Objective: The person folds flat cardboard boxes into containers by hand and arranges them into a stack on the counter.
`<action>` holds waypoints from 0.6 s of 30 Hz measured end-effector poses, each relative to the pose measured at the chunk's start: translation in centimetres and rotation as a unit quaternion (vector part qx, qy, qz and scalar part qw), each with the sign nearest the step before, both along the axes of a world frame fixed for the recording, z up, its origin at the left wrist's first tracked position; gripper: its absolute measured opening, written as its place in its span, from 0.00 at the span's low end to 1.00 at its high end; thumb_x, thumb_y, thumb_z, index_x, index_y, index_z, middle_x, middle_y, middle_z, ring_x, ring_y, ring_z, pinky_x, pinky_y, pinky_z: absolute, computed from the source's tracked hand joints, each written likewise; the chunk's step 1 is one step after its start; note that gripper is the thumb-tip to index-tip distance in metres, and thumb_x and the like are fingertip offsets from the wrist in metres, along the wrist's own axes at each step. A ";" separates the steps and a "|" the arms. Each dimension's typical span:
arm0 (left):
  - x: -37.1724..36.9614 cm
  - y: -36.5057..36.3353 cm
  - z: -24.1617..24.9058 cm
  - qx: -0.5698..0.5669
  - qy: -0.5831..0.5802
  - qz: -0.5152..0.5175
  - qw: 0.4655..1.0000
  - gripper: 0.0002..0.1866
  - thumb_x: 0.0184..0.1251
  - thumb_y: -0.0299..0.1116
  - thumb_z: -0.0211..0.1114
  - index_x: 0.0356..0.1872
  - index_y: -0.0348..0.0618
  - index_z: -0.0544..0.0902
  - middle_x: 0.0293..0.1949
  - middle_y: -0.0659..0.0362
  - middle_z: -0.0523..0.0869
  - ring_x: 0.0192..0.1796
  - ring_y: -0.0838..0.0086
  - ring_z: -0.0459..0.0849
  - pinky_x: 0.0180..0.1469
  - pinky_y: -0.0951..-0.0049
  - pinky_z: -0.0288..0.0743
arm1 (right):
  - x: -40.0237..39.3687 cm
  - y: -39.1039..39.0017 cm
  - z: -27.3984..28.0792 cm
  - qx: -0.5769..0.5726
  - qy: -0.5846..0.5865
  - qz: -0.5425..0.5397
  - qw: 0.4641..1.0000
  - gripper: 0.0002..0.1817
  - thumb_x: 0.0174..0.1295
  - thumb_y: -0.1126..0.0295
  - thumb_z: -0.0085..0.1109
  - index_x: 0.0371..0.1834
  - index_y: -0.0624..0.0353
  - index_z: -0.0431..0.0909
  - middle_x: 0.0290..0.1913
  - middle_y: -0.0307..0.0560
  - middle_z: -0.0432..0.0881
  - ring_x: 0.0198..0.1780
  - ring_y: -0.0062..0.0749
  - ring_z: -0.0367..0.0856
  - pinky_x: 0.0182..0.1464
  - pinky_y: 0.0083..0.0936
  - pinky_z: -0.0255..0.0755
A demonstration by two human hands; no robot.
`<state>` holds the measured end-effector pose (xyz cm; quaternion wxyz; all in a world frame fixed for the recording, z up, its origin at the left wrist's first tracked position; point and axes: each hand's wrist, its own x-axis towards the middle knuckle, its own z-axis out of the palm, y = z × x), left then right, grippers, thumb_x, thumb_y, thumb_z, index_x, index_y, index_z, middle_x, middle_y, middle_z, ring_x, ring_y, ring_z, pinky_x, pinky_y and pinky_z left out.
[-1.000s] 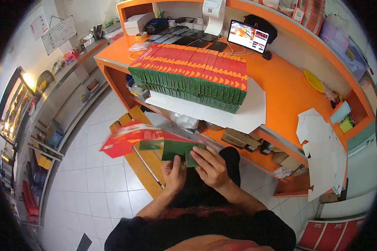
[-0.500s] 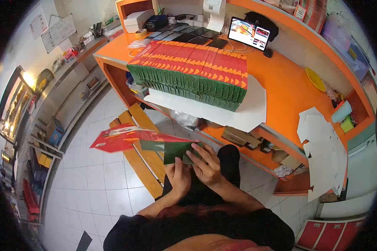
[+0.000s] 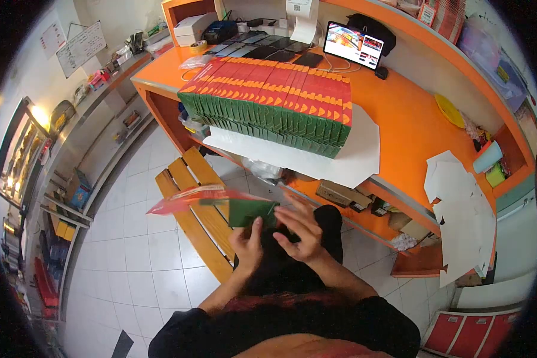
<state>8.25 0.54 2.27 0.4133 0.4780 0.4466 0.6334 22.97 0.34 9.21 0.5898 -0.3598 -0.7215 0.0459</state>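
Over my lap, a red and green printed cardboard carton [image 3: 244, 213] is partly folded, its long red flap stretching left and smeared by motion. My left hand [image 3: 248, 247] grips its green part from below, thumb on the near face. Right beside the green end is my right hand [image 3: 300, 231], fingers spread and blurred. On the counter ahead, a long row of matching red and green cartons [image 3: 268, 98] stands tightly packed on a white sheet [image 3: 364, 140].
A slatted wooden bench [image 3: 194, 221] stands at left, under the carton's flap. The orange counter [image 3: 406, 119] holds several dark phones [image 3: 262, 48] and a lit tablet [image 3: 353, 46]. Torn white cardboard [image 3: 462, 221] hangs over the counter's right end.
My right hand has loosened, its fingers spreading off the green end. The red flap's left tip has swung right and the carton has tilted in my left hand.
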 end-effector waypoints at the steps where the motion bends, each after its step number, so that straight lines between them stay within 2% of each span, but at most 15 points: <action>1: -0.5 0.1 -1.8 0.076 0.130 -0.009 0.989 0.12 0.77 0.34 0.60 0.49 0.34 0.83 0.48 0.55 0.87 0.48 0.68 0.85 0.51 0.69 0.78 | 0.0 -0.1 0.9 0.014 0.034 -0.015 0.999 0.16 0.56 0.78 0.69 0.49 0.64 0.86 0.56 0.52 0.84 0.63 0.50 0.79 0.61 0.36 0.75; 2: -1.0 0.1 -3.6 0.159 0.245 -0.001 0.956 0.15 0.76 0.34 0.60 0.54 0.33 0.82 0.52 0.54 0.87 0.51 0.67 0.85 0.54 0.68 0.78 | 0.1 -0.2 1.6 0.018 -0.015 0.012 1.000 0.16 0.56 0.76 0.70 0.48 0.65 0.85 0.53 0.52 0.85 0.60 0.49 0.81 0.59 0.36 0.76; 4: -0.7 -0.4 -3.5 0.205 0.277 -0.041 0.938 0.15 0.76 0.34 0.60 0.54 0.33 0.81 0.52 0.54 0.86 0.52 0.66 0.84 0.54 0.68 0.77 | 0.2 -0.6 2.4 0.020 -0.112 0.064 0.991 0.16 0.55 0.73 0.72 0.46 0.67 0.85 0.47 0.52 0.87 0.53 0.47 0.84 0.55 0.37 0.78; 5: -0.9 -0.7 -3.3 0.186 0.259 -0.072 0.945 0.15 0.76 0.34 0.60 0.55 0.33 0.81 0.52 0.54 0.86 0.52 0.66 0.84 0.55 0.68 0.77 | 0.0 -0.9 1.6 0.023 -0.103 0.060 0.993 0.14 0.53 0.75 0.72 0.43 0.66 0.85 0.45 0.49 0.87 0.48 0.41 0.84 0.52 0.37 0.80; 8: -2.0 -2.0 -0.2 0.053 0.164 -0.173 0.970 0.16 0.76 0.34 0.60 0.55 0.33 0.80 0.53 0.54 0.85 0.53 0.66 0.83 0.56 0.67 0.76 | 0.1 -0.2 1.6 0.034 -0.121 0.072 0.989 0.12 0.51 0.78 0.73 0.40 0.67 0.85 0.44 0.50 0.87 0.49 0.43 0.84 0.51 0.37 0.82; 11: -3.2 -2.8 1.7 -0.032 0.141 -0.247 0.958 0.16 0.76 0.34 0.59 0.56 0.33 0.80 0.53 0.53 0.85 0.54 0.65 0.82 0.57 0.67 0.75 | 0.5 0.9 -1.5 0.059 -0.089 0.098 0.989 0.12 0.49 0.80 0.74 0.38 0.68 0.84 0.44 0.50 0.87 0.51 0.45 0.84 0.51 0.37 0.82; 14: -3.3 -2.9 1.8 -0.046 0.136 -0.250 0.957 0.17 0.76 0.34 0.59 0.57 0.33 0.79 0.54 0.53 0.84 0.55 0.65 0.82 0.58 0.66 0.74 | 1.2 1.3 -1.6 0.025 -0.100 0.098 0.990 0.11 0.53 0.78 0.70 0.40 0.69 0.83 0.47 0.53 0.85 0.55 0.47 0.83 0.53 0.37 0.82; 15: -3.1 -2.9 1.6 -0.047 0.125 -0.241 0.961 0.17 0.76 0.34 0.59 0.57 0.33 0.79 0.54 0.53 0.84 0.55 0.65 0.81 0.59 0.66 0.74 | 1.2 1.3 -1.1 0.015 -0.113 0.092 0.989 0.11 0.54 0.76 0.70 0.40 0.68 0.84 0.46 0.54 0.86 0.50 0.46 0.86 0.51 0.37 0.83; 18: -3.0 -2.7 1.7 -0.064 0.070 -0.223 0.970 0.17 0.76 0.34 0.59 0.58 0.32 0.78 0.55 0.53 0.83 0.56 0.65 0.81 0.60 0.65 0.73 | 1.3 0.2 -0.7 -0.056 -0.111 0.095 0.988 0.12 0.55 0.73 0.71 0.40 0.67 0.83 0.46 0.53 0.87 0.45 0.45 0.88 0.48 0.37 0.84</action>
